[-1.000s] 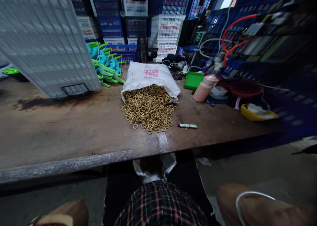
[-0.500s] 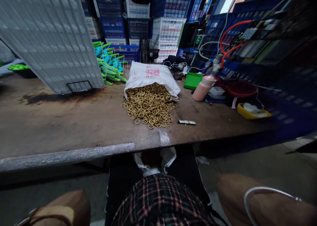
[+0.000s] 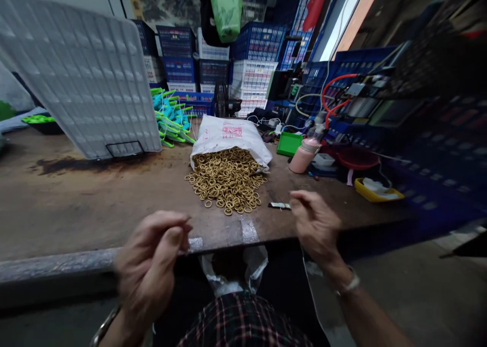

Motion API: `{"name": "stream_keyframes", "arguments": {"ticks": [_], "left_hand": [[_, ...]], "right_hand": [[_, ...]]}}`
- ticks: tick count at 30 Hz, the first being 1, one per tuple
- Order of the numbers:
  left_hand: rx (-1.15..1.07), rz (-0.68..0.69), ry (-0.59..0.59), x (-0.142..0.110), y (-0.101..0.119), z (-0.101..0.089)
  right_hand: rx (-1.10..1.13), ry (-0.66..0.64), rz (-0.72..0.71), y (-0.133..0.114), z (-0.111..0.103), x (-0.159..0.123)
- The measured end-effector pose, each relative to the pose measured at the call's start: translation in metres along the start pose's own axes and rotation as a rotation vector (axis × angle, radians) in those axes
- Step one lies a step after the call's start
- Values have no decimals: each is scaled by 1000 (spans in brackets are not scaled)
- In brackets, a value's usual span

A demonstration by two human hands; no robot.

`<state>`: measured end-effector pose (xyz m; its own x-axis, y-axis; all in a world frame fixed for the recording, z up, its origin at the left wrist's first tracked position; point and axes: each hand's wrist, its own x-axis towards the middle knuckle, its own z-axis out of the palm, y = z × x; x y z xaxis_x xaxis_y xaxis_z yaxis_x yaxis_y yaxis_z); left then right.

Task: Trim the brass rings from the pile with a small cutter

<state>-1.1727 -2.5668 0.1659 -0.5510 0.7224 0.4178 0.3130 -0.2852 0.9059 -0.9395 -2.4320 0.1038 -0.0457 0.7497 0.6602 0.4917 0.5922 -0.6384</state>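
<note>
My left hand (image 3: 150, 263) is held over the table's front edge, its fingers curled in towards the thumb and slightly blurred. On the other side, my right hand (image 3: 315, 225) is also closed, with thumb and fingertips together. Whether either hand has anything in it is hidden. Between and beyond them lies a heap of brass-coloured rings (image 3: 228, 182), spilling from the mouth of a white sack (image 3: 222, 131) with red print. A small, narrow object with a dark end (image 3: 279, 205) rests on the table just left of my right fingertips.
A large pale ribbed panel (image 3: 83, 83) stands on the left of the wooden table (image 3: 95, 200). Green and turquoise hangers (image 3: 173, 118) lie beside it. To the right are a green tray (image 3: 289, 144), a pink bottle (image 3: 304, 155) and a yellow dish (image 3: 378, 189). Below hangs an open white bag (image 3: 255, 266).
Both my hands have come into view over the table's front edge. My view has tilted up a little, showing more of the crates and a hanging green bag. The rings look unchanged.
</note>
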Motion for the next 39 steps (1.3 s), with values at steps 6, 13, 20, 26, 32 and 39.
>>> {"name": "stream_keyframes", "arguments": {"ticks": [6,13,20,26,32,39], "left_hand": [[157,-297,-297,1,-114,48],[543,4,-469,0,-184,79],[811,36,-669,16,-191,96],[928,5,-699,19,-185,101],[1029,-8,-677,15,-188,104],[831,-19,-592,11,-187,99]], "right_hand": [[-371,-107,41,139,29,-27],[-560,-363,10,176,48,-36],[-619,-452,38,181,54,-38],[-652,-468,2,174,50,-39],[-688,-427,37,176,51,-42],[-511,-391,183,180,50,-44]]}}
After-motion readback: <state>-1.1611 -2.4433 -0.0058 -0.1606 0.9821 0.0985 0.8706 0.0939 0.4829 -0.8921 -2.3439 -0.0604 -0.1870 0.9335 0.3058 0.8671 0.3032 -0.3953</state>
